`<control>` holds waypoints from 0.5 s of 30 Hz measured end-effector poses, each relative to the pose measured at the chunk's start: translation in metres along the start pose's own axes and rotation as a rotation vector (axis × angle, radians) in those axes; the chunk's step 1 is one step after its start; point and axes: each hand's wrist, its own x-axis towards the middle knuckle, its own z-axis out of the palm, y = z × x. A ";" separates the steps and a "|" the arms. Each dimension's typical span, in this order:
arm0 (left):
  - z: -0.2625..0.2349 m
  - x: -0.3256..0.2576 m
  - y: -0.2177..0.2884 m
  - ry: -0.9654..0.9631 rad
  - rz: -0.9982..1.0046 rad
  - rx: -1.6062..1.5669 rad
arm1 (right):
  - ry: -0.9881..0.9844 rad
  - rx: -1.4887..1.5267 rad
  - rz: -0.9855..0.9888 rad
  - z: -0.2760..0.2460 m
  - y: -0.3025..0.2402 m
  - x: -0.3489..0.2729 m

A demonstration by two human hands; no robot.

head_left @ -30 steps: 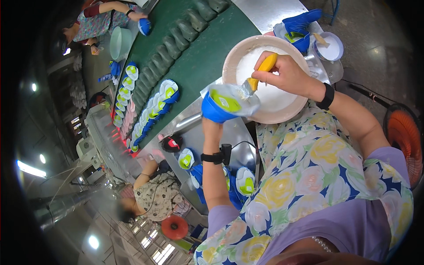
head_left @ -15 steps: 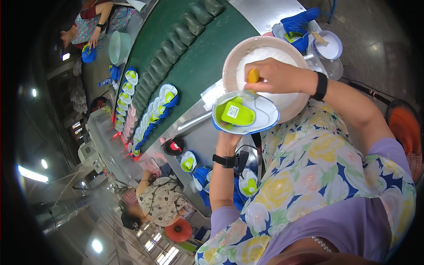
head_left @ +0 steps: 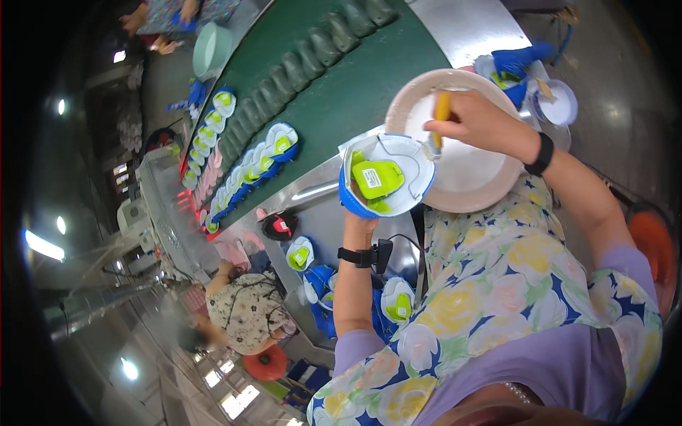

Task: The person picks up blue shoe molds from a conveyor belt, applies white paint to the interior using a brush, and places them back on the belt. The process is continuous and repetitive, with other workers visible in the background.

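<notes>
My left hand (head_left: 361, 224) holds up a blue shoe upper (head_left: 415, 186) from beneath, its fingers mostly hidden by it. The upper's white lining and lime-green tongue (head_left: 379, 179) face me, with a white label on the tongue. My right hand (head_left: 491, 126) is closed around the yellow handle of a brush (head_left: 442, 108). Its bristles are at the right rim of the upper, and whether they touch it is hard to tell. Below the right hand sits a wide pale pink basin (head_left: 401, 103) with white liquid in it.
A green conveyor belt (head_left: 369, 78) carries rows of grey shoe lasts (head_left: 323, 50) and blue-and-white uppers (head_left: 266, 160). More uppers (head_left: 398, 302) lie beside my left forearm. A white tub (head_left: 560, 103) stands at right beyond the basin. Co-workers (head_left: 249, 312) sit across the belt and at lower left.
The shoe upper has tilted and turned in my left hand, showing more of its blue side. The brush has moved from the upper's far edge to its right rim. The whole view has shifted slightly.
</notes>
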 end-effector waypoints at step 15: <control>-0.231 0.237 0.054 0.372 0.317 0.137 | 0.286 0.398 0.479 0.031 0.018 -0.024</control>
